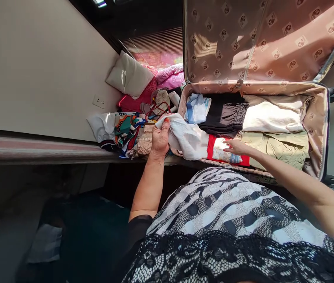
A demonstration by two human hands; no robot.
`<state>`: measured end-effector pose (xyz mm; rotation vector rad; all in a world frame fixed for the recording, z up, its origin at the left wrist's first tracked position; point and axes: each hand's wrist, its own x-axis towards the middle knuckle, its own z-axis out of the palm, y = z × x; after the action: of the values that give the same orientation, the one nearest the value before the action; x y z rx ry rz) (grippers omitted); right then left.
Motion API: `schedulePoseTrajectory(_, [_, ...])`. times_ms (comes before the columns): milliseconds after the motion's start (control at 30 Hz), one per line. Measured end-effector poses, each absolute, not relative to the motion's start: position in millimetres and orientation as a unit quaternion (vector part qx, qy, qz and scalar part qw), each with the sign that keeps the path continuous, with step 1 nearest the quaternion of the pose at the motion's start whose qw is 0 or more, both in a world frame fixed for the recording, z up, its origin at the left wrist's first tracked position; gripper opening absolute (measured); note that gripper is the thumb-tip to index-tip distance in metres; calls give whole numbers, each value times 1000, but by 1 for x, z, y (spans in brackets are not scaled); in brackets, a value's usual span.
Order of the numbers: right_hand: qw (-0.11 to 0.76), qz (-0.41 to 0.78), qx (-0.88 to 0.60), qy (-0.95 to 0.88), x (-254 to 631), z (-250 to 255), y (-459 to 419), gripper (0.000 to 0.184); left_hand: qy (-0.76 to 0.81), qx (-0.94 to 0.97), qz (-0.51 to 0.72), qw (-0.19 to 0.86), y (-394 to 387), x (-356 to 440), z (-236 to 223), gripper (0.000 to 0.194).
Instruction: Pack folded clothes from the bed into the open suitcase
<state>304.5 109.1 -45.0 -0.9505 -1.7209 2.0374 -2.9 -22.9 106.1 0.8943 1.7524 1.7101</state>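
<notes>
My left hand [160, 140] is closed on one end of a white cloth garment [186, 135]. From there the garment drapes over the suitcase's near left corner. My right hand [237, 147] reaches in from the right with its fingers stretched out, at a red folded cloth [245, 160] with a pale printed packet [224, 154] on it. Whether the fingertips touch the packet or hover just above is unclear. The suitcase [323, 118] lies open, with dark folded trousers [218, 112], a cream garment [274, 114] and an olive-beige garment [281, 147] inside.
Also in the suitcase, a light blue and white bundle [198, 108] sits at the back left. The patterned lid [261, 43] stands raised behind. On the left are piled colourful clothes [125, 127], a white pillow [130, 74] and a wall socket [99, 101].
</notes>
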Motion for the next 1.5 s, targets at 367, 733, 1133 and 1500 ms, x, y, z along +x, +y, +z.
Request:
schedulePoseTrajectory(367, [268,677,-140,-671,208,105,129,43,623,487,443,423,23,27,138,60])
schedulePoseTrajectory(733, [275,690,-215,-634,259,101,187,44,615,511,340,494,41,12,117,56])
schedulePoseTrajectory(1133, [302,420,-263,-815,250,88,191,23,662,589,253,389,62,22,161,29])
schedulePoseTrajectory(1500, [320,531,-229,-751,238,80,125,90,521,201,561,611,77,104,123,47])
